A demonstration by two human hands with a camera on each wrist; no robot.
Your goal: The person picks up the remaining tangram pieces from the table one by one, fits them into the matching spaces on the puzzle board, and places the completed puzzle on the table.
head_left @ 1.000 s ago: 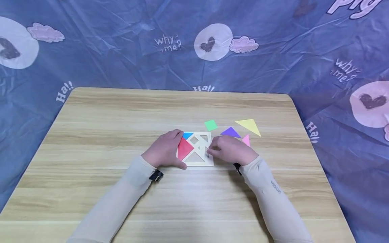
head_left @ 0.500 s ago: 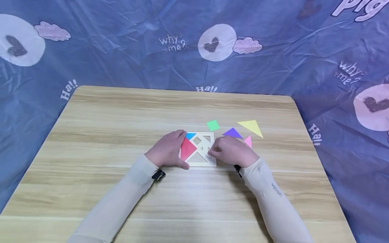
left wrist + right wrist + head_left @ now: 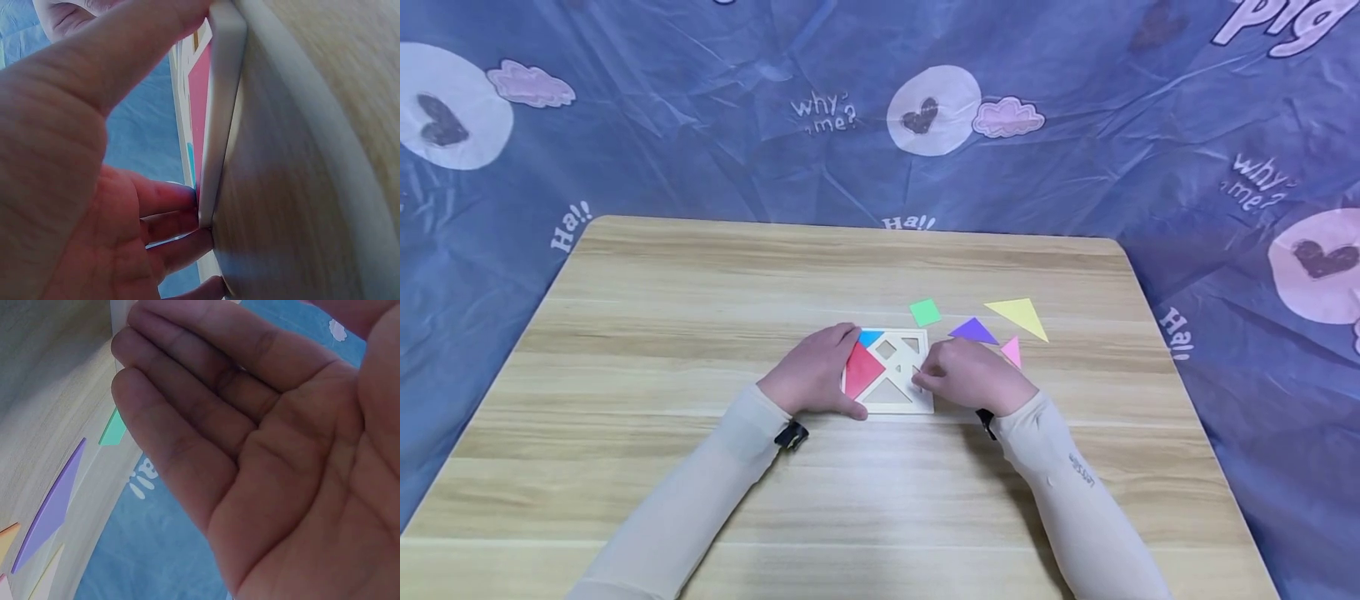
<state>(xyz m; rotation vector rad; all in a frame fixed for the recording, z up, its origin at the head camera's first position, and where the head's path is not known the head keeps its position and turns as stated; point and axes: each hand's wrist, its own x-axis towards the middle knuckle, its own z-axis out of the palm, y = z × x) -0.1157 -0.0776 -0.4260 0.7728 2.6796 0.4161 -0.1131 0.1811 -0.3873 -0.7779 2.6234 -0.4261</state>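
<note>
A cream tangram tray [image 3: 917,402] lies flat on the table. Its left part holds a red piece [image 3: 863,370] and a blue piece [image 3: 870,337]; several cut-out shapes to the right stand bare. My left hand [image 3: 810,371] grips the tray's left side, thumb at the near edge and fingers at the far edge. At the tray's right side, my right hand [image 3: 973,373] has bent fingers, their tips over an opening. Whether they pinch anything there is hidden. In the right wrist view the fingertips reach a pale edge at the top.
Beyond the right hand lie loose flat pieces: a green square [image 3: 924,312], a purple triangle [image 3: 973,331], a yellow triangle [image 3: 1022,315] and a pink piece [image 3: 1012,351]. An orange piece [image 3: 7,536] shows only in the right wrist view. A blue printed cloth [image 3: 700,125] hangs behind the table.
The head view has shifted slightly, so everything sits a little differently in frame. Both hands stay at the tray, and the loose pieces in the head view lie as before.
</note>
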